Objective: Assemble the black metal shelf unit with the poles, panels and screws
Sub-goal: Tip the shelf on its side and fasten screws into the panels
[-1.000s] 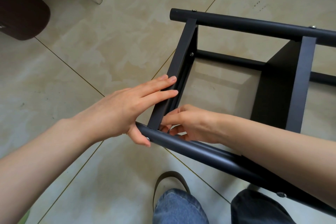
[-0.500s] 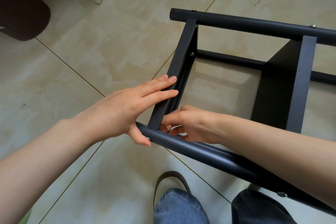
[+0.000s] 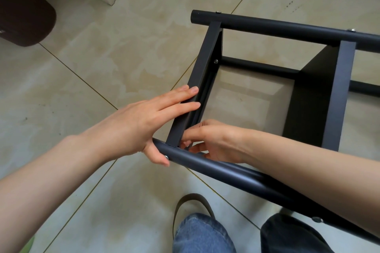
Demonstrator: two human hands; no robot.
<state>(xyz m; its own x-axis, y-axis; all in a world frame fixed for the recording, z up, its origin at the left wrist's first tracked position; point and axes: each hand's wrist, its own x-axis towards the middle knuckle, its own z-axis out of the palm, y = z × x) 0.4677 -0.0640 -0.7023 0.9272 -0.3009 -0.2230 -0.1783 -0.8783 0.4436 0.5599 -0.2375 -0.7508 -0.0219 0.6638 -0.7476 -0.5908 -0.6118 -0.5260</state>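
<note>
lying sideways, black shelf unit [image 3: 267,92], left hand [image 3: 144,125] flat on end panel [image 3: 197,88], right hand [image 3: 213,141] seemingly pinching a screw

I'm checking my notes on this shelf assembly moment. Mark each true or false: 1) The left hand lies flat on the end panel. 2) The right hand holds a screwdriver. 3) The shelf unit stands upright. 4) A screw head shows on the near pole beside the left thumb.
1) True: the left hand rests with straight fingers on the end panel.
2) False: the right hand shows no tool.
3) False: the shelf unit lies on its side.
4) True: screw head, near pole.
</note>
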